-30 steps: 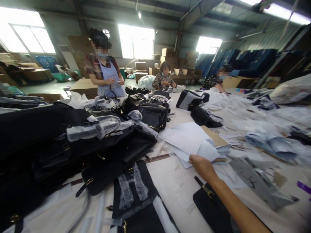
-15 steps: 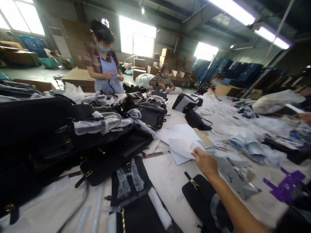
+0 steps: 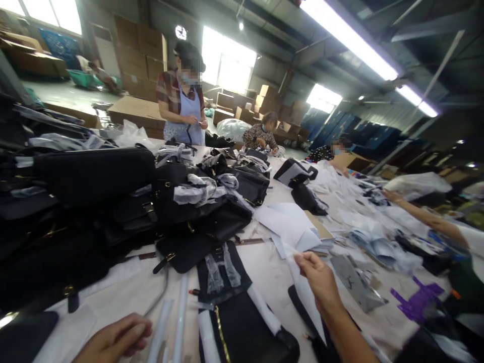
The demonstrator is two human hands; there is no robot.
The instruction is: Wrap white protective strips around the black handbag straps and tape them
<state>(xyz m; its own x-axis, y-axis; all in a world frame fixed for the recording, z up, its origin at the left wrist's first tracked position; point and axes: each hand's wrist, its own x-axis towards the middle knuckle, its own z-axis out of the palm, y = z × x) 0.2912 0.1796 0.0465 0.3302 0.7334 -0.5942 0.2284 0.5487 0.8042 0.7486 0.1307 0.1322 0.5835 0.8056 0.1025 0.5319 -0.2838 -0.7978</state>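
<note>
My right hand (image 3: 317, 277) is closed in a pinch on the corner of a white sheet of paper (image 3: 308, 295). The sheet hangs down in front of a small black bag, which it partly covers. Behind that hand lies a pile of white paper (image 3: 285, 222). At the bottom left, my left hand (image 3: 117, 338) is loosely curled and open, with nothing visible in it. Between my hands lies a black bag (image 3: 249, 322) with a gold zip, its straps (image 3: 223, 272) wrapped in clear film and white wrapping along its edges.
Black bags (image 3: 94, 176) are heaped on the left. A grey pouch-like packet (image 3: 355, 282) and a purple plastic piece (image 3: 419, 297) lie on the right. A co-worker's arm (image 3: 423, 217) reaches in from the right. Several people work across the table; one wears an apron (image 3: 187, 116).
My right hand has drawn the sheet off the paper pile and towards me. My left hand has come into view at the bottom left. The camera view has shifted.
</note>
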